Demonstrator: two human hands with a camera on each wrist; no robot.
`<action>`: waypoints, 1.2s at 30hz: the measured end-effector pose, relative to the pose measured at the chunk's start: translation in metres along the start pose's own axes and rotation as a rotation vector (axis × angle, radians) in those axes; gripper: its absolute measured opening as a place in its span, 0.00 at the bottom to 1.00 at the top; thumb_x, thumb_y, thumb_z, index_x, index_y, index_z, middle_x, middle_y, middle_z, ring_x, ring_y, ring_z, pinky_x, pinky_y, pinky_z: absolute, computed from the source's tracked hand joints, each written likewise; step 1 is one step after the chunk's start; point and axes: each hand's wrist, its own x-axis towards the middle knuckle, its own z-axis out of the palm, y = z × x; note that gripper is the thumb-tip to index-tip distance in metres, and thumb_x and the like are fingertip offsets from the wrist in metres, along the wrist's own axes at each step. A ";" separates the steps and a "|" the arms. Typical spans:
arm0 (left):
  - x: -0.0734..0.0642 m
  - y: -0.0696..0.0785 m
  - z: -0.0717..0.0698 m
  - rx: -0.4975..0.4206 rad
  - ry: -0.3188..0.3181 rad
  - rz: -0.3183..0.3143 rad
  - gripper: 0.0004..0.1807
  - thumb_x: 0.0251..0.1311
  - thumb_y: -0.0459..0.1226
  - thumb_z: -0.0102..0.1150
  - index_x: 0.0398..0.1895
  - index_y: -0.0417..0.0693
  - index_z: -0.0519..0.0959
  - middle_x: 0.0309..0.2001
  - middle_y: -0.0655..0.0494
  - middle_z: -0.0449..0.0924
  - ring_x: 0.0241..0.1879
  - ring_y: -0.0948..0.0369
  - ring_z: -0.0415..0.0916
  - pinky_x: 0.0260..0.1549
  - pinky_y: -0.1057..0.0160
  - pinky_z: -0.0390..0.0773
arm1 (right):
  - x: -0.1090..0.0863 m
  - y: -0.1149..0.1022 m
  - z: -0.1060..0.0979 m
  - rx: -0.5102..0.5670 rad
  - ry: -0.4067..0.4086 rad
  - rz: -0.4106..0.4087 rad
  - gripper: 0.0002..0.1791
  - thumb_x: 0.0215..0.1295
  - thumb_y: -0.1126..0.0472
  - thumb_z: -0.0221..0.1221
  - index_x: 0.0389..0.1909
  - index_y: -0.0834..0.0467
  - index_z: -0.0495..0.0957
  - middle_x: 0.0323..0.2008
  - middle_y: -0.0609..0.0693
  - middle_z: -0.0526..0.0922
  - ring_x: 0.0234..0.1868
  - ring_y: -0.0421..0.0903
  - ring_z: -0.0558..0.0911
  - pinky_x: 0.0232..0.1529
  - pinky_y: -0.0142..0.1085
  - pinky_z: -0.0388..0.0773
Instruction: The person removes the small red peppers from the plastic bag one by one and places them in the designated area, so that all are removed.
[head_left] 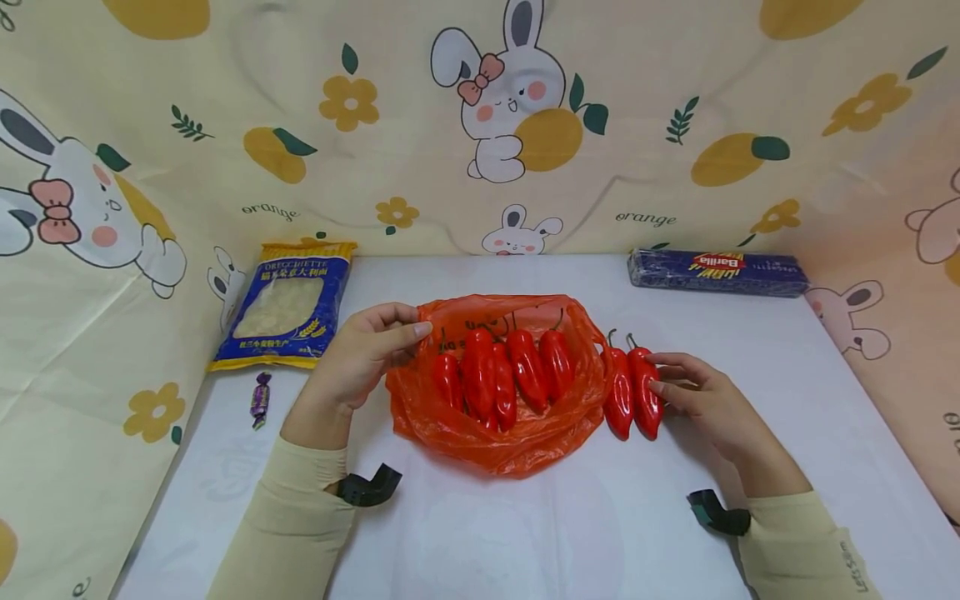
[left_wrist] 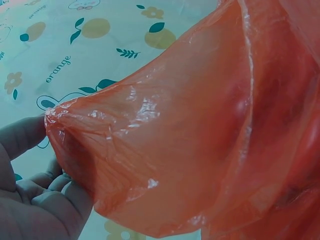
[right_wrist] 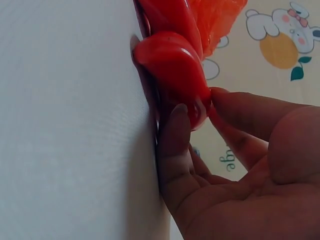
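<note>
An orange-red plastic bag (head_left: 517, 458) lies with its mouth spread, several glossy red chili peppers (head_left: 480, 375) showing inside. My left hand (head_left: 367, 350) pinches the left rim of the bag between thumb and fingers; the left wrist view shows the plastic (left_wrist: 150, 150) drawn to a point at those fingertips. To the right of the bag, two more chili peppers lie side by side on the table. On the outer chili pepper (head_left: 645, 396), my right hand (head_left: 701, 396) has its thumb and fingertips gripping the right side. That chili pepper (right_wrist: 172, 62) appears close against the white tabletop in the right wrist view.
A blue and yellow orecchiette pasta bag (head_left: 288, 308) leans at the back left, with a purple wrapped candy (head_left: 259, 400) in front of it. A blue spaghetti pack (head_left: 716, 273) lies at the back right. Patterned cloth (head_left: 420, 150) stands behind the white table (head_left: 480, 542).
</note>
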 end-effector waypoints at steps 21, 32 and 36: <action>0.000 -0.001 -0.001 -0.029 -0.007 0.012 0.05 0.76 0.32 0.64 0.47 0.38 0.82 0.37 0.50 0.82 0.36 0.55 0.78 0.39 0.62 0.82 | -0.012 -0.007 -0.004 0.042 0.208 -0.217 0.29 0.85 0.53 0.58 0.79 0.60 0.68 0.66 0.60 0.74 0.53 0.43 0.83 0.47 0.30 0.84; -0.001 0.001 0.000 -0.020 -0.015 0.013 0.05 0.76 0.31 0.63 0.47 0.36 0.81 0.38 0.49 0.82 0.36 0.55 0.78 0.40 0.62 0.82 | -0.030 -0.033 0.013 0.207 0.143 -0.412 0.24 0.85 0.63 0.55 0.78 0.54 0.72 0.65 0.53 0.79 0.58 0.46 0.83 0.54 0.32 0.82; -0.001 0.001 0.001 -0.024 -0.017 0.014 0.05 0.76 0.31 0.63 0.47 0.36 0.81 0.38 0.49 0.83 0.36 0.55 0.78 0.40 0.62 0.82 | -0.035 -0.043 0.023 0.224 0.094 -0.428 0.24 0.85 0.64 0.54 0.78 0.57 0.71 0.65 0.59 0.79 0.58 0.47 0.84 0.55 0.34 0.83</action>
